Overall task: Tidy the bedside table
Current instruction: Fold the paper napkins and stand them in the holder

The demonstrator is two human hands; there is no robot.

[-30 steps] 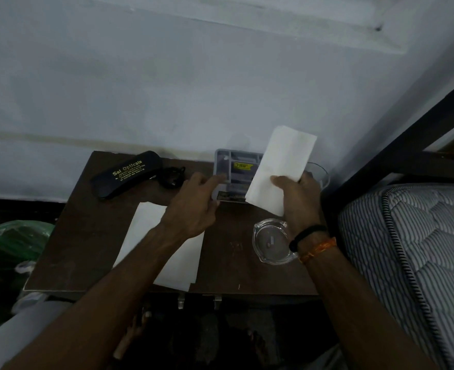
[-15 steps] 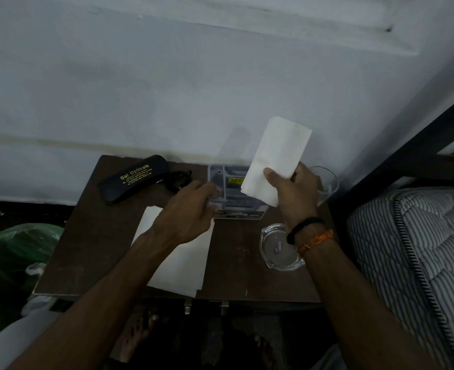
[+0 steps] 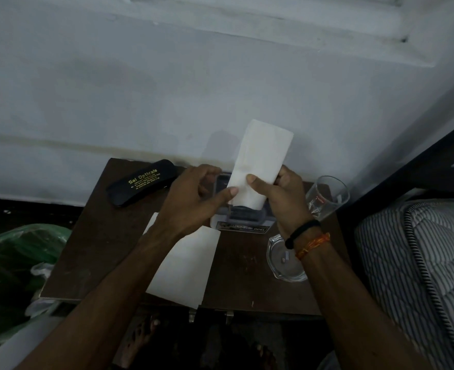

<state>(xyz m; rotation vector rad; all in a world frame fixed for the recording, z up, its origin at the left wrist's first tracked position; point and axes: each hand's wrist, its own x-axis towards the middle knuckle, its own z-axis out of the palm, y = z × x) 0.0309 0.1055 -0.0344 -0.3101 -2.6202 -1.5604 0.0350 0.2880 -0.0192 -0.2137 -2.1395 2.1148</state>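
Holding a folded white paper (image 3: 260,166) between them, both hands are raised over the back part of the dark wooden bedside table (image 3: 105,236). The right hand (image 3: 281,198) pinches the lower right part of the paper, with the thumb on the front face and the fingers curled behind it. The left hand (image 3: 193,201) touches the lower left edge with its thumb tip; its fingers are curled, and whether they really grip the paper I cannot tell. The paper is a flat, matte, long rectangle. Its long axis stands nearly upright, leaning a little to the right, and the free end points up toward the pale wall.

Just under the hands is a grey plastic box (image 3: 243,218) with a printed label on its front edge. Left of the left hand lies a black, smooth, oblong spectacle case (image 3: 143,182) with gold letters, set diagonally. Below the left wrist a second white sheet (image 3: 188,268) lies flat on the table. Right of the right hand a clear drinking glass (image 3: 327,196) appears tilted. Under the right wrist is a thick glass ashtray (image 3: 284,257). A striped, quilted mattress (image 3: 420,263) is further right.
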